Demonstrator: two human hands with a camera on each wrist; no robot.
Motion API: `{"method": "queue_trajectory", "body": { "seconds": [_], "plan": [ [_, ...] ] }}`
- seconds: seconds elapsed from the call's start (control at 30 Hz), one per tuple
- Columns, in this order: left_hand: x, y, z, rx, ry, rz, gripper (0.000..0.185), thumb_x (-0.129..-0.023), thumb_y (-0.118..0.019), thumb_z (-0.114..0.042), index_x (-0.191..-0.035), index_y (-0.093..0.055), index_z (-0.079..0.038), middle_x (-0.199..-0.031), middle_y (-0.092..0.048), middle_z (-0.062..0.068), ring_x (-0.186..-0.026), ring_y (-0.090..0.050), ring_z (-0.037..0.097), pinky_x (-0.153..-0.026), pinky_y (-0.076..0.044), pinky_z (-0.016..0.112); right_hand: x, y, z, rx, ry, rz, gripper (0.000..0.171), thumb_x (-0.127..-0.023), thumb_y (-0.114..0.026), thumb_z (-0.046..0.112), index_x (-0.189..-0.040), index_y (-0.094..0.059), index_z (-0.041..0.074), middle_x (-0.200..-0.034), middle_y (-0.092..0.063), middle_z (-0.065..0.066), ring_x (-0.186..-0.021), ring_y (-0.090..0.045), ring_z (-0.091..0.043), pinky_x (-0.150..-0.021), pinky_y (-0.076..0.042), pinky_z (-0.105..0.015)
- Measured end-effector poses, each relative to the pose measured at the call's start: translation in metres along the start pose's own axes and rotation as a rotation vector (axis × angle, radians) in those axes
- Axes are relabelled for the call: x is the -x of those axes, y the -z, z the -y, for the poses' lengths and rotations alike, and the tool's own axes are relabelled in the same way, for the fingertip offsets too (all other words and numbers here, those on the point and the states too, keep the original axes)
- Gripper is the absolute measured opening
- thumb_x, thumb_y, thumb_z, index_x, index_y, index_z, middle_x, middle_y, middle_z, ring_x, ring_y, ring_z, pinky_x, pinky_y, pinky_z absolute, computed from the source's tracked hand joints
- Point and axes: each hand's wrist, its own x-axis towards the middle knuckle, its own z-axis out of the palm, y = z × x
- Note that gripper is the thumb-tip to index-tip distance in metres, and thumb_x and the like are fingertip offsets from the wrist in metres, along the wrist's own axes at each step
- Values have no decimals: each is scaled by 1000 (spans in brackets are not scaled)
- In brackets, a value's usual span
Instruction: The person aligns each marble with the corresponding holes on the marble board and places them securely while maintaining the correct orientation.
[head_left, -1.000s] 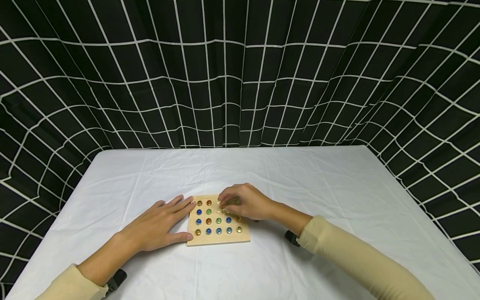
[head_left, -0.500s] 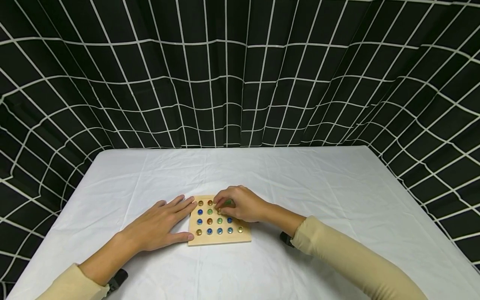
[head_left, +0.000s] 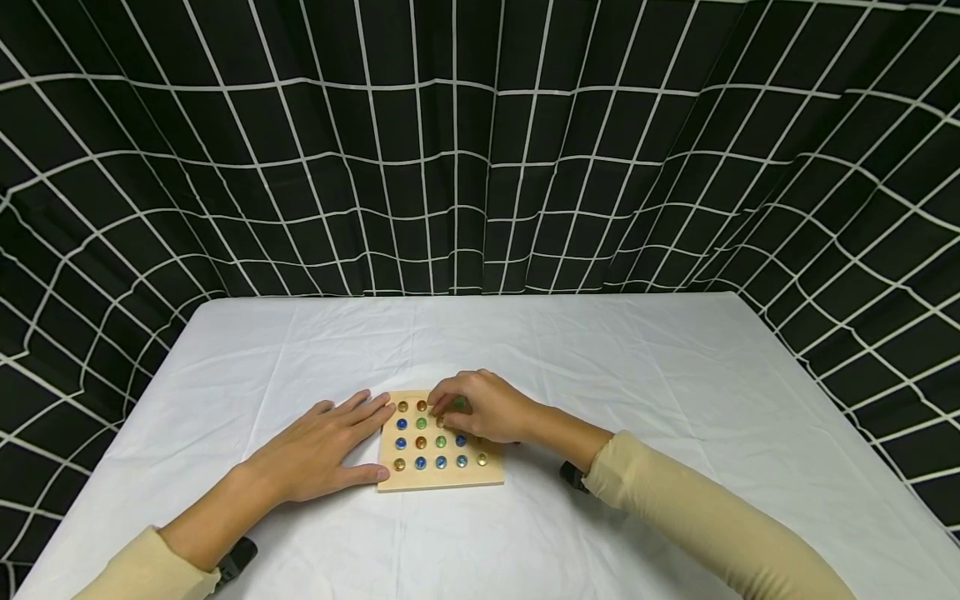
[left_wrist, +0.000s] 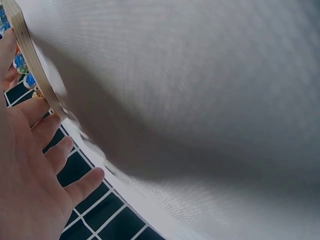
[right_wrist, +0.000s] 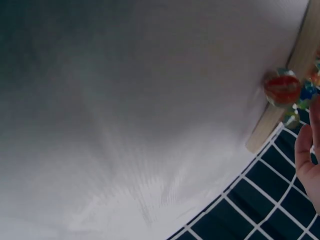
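The board [head_left: 439, 442] lies on the white cloth [head_left: 600, 358], marbles [head_left: 421, 442] seated in its holes. The left hand [head_left: 318, 454] rests flat against the board's left edge — fingers straight, holding nothing. The right hand [head_left: 480, 408] curls over the far rows, fingertips pinching a green marble [head_left: 457, 404] (partly hidden).

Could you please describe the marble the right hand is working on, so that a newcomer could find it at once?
On the white table lies a small wooden board dotted with rows of marbles, the left hand flat against its left edge. The right hand curls over the far right part of the board, its fingertips pinching a green marble. It is the only marble under fingers.
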Motion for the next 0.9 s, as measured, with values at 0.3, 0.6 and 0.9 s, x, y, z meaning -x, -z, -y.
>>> {"method": "queue_trajectory", "body": {
  "seconds": [0.3,0.6,0.9],
  "plan": [
    [-1,-1,0,-3,0,4,86,-92,-40,-75,-155,-39,-15,-159,-36,2,-147,-31,30,-109,-34,58,19,18,-1,-48,3,-57,24,-87,-74,1,-111,-71,4,-101,-74,-3,-100,-67,-20,-92,-52,-40],
    [-1,-1,0,-9,-8,-6,86,-92,-40,-75,-155,-39,-16,-158,-37,2,-146,-32,30,-108,-34,58,49,31,-17,-42,-49,-44,23,-87,-75,4,-109,-72,9,-99,-74,4,-101,-66,-12,-99,-48,-43],
    [-2,-1,-1,-7,-4,4,87,-92,-39,-75,-155,-38,-15,-159,-36,3,-146,-32,32,-108,-34,59,73,33,-34,-65,-92,27,29,-85,-75,-1,-112,-72,9,-99,-74,8,-100,-68,-7,-98,-49,-41]
  ]
}}
